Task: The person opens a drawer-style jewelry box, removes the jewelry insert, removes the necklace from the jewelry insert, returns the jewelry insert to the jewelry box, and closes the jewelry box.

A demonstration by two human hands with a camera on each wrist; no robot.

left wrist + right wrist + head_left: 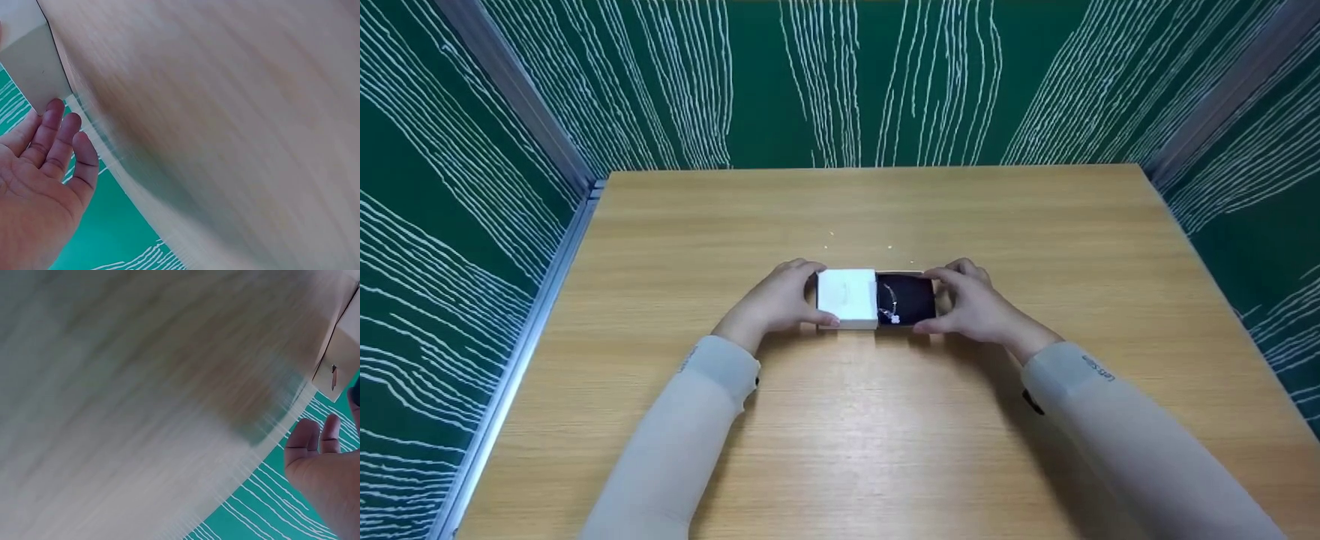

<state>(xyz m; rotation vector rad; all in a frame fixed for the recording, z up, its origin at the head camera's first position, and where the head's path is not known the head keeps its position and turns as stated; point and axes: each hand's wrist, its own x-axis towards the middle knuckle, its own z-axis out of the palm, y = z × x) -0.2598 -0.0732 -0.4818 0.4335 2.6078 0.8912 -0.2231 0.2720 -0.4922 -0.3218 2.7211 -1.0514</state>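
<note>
From the head camera, a small box lies near the middle of the wooden tabletop (855,435). Its white sleeve (847,298) covers the left part, and a black tray (911,296) sticks out of it to the right. A thin chain with a pale charm (889,309) lies on the tray. The left hand (776,304) grips the white sleeve, fingers curled over its far edge and thumb on the near edge. The right hand (971,306) grips the black tray the same way, fingers over the far side and thumb at the near corner. Both forearms wear pale sleeves. Green walls with white wavy lines (450,225) close in the tabletop on three sides.

The left wrist camera is blurred. It shows the left palm and fingers (39,185) bent toward a corner of the white sleeve (31,56), fingertips just beside it; actual contact cannot be made out here. The wooden tabletop (236,112) fills most of this view.

The right wrist camera is also blurred. The right hand (323,461) sits at the lower right edge with two fingertips showing, near a corner of the box (340,354). Its grip cannot be judged from this view.
</note>
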